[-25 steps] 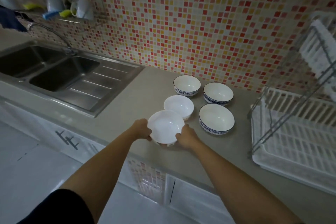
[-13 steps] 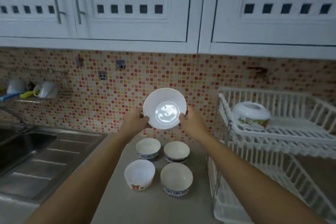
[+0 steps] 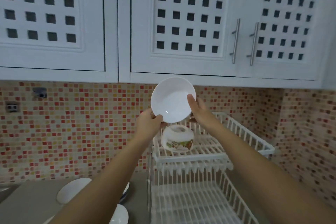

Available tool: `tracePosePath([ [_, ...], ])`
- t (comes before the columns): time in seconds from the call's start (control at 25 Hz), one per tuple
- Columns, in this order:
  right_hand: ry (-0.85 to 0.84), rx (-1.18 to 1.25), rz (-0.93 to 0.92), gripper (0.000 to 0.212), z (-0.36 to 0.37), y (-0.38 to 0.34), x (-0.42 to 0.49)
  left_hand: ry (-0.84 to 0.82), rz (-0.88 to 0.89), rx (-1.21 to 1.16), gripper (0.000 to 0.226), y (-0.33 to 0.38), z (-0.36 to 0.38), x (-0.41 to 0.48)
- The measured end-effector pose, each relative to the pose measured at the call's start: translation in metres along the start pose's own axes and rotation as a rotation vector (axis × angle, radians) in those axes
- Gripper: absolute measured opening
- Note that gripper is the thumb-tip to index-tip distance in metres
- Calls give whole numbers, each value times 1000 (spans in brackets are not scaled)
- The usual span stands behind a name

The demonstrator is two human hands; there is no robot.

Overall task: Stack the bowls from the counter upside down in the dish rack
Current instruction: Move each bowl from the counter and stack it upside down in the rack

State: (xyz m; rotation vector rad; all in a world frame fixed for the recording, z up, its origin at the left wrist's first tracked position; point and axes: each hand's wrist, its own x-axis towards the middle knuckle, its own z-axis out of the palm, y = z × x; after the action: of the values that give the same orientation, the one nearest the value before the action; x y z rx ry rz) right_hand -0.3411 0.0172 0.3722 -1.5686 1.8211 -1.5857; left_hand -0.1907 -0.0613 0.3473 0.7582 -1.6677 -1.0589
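Note:
I hold a white bowl [image 3: 172, 99] up in the air with both hands, its open side tilted toward me. My left hand [image 3: 148, 125] grips its lower left rim and my right hand [image 3: 198, 109] its right rim. It hangs just above the top shelf of the white dish rack [image 3: 209, 152], where one bowl with a flower pattern [image 3: 179, 138] lies upside down. More white bowls [image 3: 72, 190] stay on the grey counter at the lower left, partly hidden by my left arm.
White wall cabinets [image 3: 181, 23] with metal handles hang close above the held bowl. The rack's lower shelf [image 3: 196, 203] shows bare slats. A mosaic tile wall [image 3: 72, 129] runs behind, and a side wall [image 3: 309, 132] closes in on the rack's right.
I lifted the bowl off the counter, raised it, and carried it right over the rack's top shelf. It has tilted, and my view swung up and right.

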Motion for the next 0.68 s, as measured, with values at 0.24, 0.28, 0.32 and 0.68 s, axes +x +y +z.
tracePosePath([
  [0.24,-31,-701,-310,80,-58,16,27,-13,378,735,78,25,15,37],
  [0.28,-55,-857,-330,86,-63,16,29,-91,403,810,84,28,17,42],
  [0.32,-81,-960,-347,91,-66,18,32,-185,424,901,88,30,21,45],
  [0.68,-212,-901,-431,104,-67,48,52,-306,468,955,67,12,53,53],
])
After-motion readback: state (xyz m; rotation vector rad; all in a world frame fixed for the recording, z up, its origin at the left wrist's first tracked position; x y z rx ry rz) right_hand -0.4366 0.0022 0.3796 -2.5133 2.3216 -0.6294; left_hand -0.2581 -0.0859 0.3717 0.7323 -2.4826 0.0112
